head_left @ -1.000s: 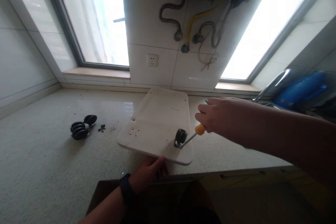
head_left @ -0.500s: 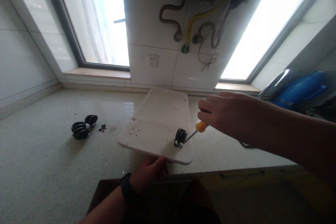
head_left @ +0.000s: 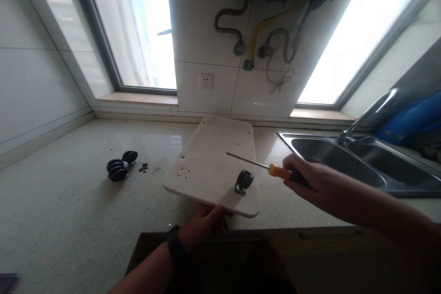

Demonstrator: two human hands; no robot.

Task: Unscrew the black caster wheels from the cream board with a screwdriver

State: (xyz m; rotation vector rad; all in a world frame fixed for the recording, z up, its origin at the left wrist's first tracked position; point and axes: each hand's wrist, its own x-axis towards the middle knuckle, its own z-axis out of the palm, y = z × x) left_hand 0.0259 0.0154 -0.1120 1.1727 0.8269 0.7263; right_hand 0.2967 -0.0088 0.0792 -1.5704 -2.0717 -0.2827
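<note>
A white board (head_left: 213, 165) with rounded corners lies tilted on the speckled countertop (head_left: 69, 211). One black caster wheel (head_left: 244, 181) is fixed near the board's front right corner. My left hand (head_left: 203, 225) grips the board's near edge from below. My right hand (head_left: 315, 183) is closed round a screwdriver (head_left: 262, 165) with an orange and black handle; its shaft lies nearly level above the board, tip pointing left, clear of the wheel.
Loose black caster wheels (head_left: 120, 167) and small screws (head_left: 144, 167) lie on the counter to the left. A steel sink (head_left: 344, 161) with a tap (head_left: 368, 112) is at the right. A wall socket (head_left: 205, 81) and pipes (head_left: 262, 39) are behind.
My right hand lifted the screwdriver off the wheel's bracket and drew back to the right, swinging the shaft nearly level. The view shifted slightly, revealing the sink.
</note>
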